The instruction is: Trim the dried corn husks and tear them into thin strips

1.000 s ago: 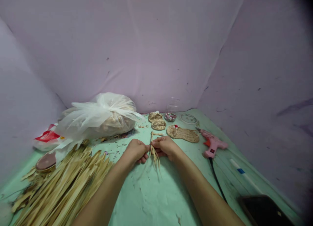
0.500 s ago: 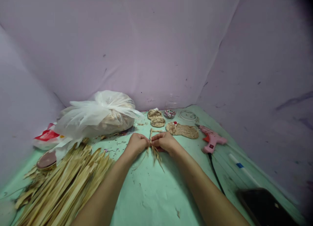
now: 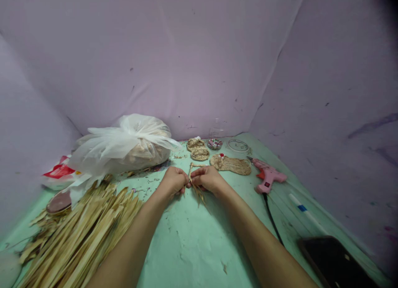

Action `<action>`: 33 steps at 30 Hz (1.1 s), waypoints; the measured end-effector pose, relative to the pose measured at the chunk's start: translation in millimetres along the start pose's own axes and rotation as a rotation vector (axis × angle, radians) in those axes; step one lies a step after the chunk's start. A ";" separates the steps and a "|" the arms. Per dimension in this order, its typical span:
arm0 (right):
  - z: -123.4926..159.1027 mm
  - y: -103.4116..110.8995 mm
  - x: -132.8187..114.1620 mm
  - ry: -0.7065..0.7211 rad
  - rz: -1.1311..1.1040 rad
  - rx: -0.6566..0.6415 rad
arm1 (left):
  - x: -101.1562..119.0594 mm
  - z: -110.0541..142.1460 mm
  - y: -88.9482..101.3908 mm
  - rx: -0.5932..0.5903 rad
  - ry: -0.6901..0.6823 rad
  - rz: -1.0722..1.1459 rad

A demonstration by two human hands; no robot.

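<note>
Near the middle of the green table, my left hand (image 3: 175, 180) and my right hand (image 3: 207, 179) meet at a thin braid of dried plant fibre (image 3: 190, 170). Both hands are closed, pinching the braid from either side. Its upper part stands up between the fingers and bends to the right at the top. Loose strands (image 3: 198, 193) hang below my right fingers. Just beyond lies a flat, sole-shaped woven piece (image 3: 234, 165) with a red bead on it. Behind my hands sits a small woven slipper (image 3: 199, 149) with a white trim. My fingertips partly hide the braid.
Long dried strips (image 3: 83, 234) lie at the left, before a tied white plastic bag (image 3: 124, 149). A pink glue gun (image 3: 269, 174) with a black cord, a white pen (image 3: 306, 213) and a dark phone (image 3: 334, 261) are at right. A tub of beads (image 3: 214, 144) stands by the wall.
My left hand has drawn slightly up and its fingers have curled tighter. Fewer loose strands show on the left below the braid. The view has shifted slightly.
</note>
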State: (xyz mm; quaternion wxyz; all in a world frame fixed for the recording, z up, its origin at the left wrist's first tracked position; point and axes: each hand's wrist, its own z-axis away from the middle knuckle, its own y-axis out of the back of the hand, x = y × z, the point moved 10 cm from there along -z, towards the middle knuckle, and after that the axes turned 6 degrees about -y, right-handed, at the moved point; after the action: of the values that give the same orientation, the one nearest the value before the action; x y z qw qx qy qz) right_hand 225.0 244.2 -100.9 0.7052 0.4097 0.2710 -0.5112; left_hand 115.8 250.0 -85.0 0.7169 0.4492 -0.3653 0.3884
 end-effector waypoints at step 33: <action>0.8 7.8 -4.6 0.063 -0.002 0.053 | -23.8 -5.6 -6.4 -0.156 0.169 -0.044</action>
State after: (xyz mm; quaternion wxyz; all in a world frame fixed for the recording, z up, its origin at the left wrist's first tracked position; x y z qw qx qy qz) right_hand 230.8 247.0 -94.4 0.6846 0.4439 0.2802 -0.5057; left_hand 112.2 247.9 -109.9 0.7862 0.3655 -0.3228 0.3796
